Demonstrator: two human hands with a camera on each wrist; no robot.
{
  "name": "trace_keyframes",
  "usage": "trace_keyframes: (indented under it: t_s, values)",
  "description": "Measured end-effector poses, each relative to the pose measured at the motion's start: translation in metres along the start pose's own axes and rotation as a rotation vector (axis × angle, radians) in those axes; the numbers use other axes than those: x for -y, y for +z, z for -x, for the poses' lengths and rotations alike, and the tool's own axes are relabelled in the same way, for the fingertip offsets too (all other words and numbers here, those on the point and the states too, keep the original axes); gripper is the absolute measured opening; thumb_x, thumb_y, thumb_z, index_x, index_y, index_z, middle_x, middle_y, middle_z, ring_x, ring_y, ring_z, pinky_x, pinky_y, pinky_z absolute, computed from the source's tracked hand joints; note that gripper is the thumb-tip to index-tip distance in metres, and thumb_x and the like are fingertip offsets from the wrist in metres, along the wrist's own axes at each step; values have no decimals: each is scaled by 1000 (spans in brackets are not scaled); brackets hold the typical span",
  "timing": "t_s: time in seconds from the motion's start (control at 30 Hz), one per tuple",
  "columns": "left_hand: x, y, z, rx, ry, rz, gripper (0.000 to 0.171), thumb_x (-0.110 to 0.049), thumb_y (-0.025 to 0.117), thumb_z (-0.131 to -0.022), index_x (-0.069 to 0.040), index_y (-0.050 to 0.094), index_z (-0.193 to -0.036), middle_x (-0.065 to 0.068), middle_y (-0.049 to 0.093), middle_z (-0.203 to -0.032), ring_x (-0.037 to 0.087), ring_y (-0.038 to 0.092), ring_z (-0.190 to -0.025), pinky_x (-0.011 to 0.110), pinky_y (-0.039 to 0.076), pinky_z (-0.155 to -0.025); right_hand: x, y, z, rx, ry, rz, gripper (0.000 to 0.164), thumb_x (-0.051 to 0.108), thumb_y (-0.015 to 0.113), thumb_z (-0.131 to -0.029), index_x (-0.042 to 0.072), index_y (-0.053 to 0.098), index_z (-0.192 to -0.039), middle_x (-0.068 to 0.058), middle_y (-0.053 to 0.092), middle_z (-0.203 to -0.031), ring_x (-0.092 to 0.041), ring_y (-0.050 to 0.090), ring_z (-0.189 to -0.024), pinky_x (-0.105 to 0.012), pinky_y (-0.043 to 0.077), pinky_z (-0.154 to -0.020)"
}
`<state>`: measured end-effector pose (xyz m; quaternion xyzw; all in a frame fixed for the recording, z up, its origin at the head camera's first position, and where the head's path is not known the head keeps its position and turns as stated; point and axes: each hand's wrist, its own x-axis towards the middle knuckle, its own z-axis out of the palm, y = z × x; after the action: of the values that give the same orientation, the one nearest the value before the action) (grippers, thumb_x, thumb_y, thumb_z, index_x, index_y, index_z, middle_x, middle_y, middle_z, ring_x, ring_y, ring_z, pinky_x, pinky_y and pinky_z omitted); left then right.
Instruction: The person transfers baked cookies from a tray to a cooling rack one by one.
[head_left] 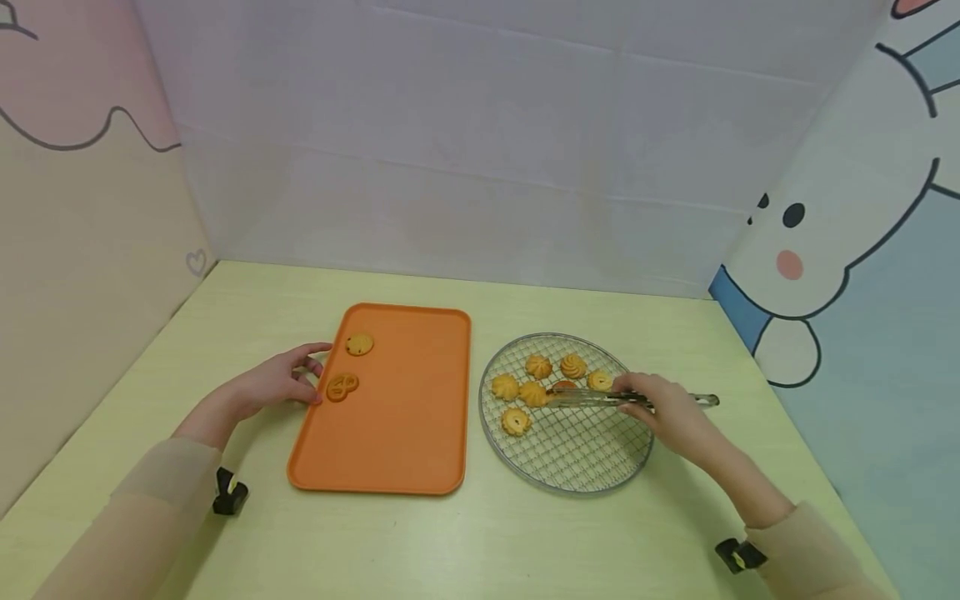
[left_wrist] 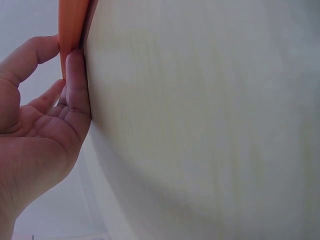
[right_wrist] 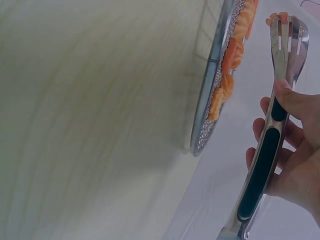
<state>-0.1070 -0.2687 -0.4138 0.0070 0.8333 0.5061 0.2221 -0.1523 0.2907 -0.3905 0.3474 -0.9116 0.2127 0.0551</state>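
My left hand (head_left: 273, 385) holds the left edge of an orange tray (head_left: 405, 400), its fingertips on the rim; in the left wrist view the fingers (left_wrist: 77, 85) meet the tray's side close to the table. A round cookie (head_left: 359, 344) and a pretzel-shaped cookie (head_left: 342, 387) lie on the tray. My right hand (head_left: 671, 412) grips metal tongs (head_left: 592, 398) with dark handle inlays. The tongs' slotted tips reach over a round wire rack (head_left: 577, 454). An orange piece (right_wrist: 283, 18) shows at the tips, and a reddish-orange cookie (head_left: 564, 386) sits beside them, partly hidden.
Several golden cookies, among them a ring-shaped one (head_left: 516, 422) and a swirled one (head_left: 573, 366), lie on the rack. Rack and tray stand side by side on a pale table (head_left: 360, 550). A white back wall (head_left: 450, 167) and printed side panels enclose the table.
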Motion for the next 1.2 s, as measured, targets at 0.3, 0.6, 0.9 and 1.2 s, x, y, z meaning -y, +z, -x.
trace_keyframes:
  t_s: [0.3,0.6,0.9,1.2]
  values:
    - [-1,0,-1,7,4,9,89,-5,70,-80,-2,14,-149,18,39,-114,18,55,-80,26,48,-72,-9,10,1,20,-28,24,24,5,72,-79,7,65,-102,-4,68,-95,-24,65,-87,-39,52,-73]
    - [0,-1,-2,10,-7,-8,88,-8,70,-81,-2,14,-149,17,39,-114,17,55,-81,26,48,-73,-10,12,-2,23,-62,56,26,5,74,-77,6,65,-102,-6,68,-95,-25,65,-88,-41,51,-74]
    - [0,-1,-2,1,-14,-10,88,-6,71,-80,-3,15,-149,18,39,-115,19,55,-81,26,47,-73,-14,11,-1,92,-38,33,31,8,73,-79,5,62,-108,-7,67,-99,-27,64,-92,-40,51,-77]
    - [0,-1,-3,-1,-13,-20,89,-6,71,-80,-3,15,-149,18,40,-114,19,55,-82,26,47,-72,-14,6,0,192,-6,-26,35,10,71,-82,3,60,-114,-9,66,-105,-26,64,-94,-38,52,-77]
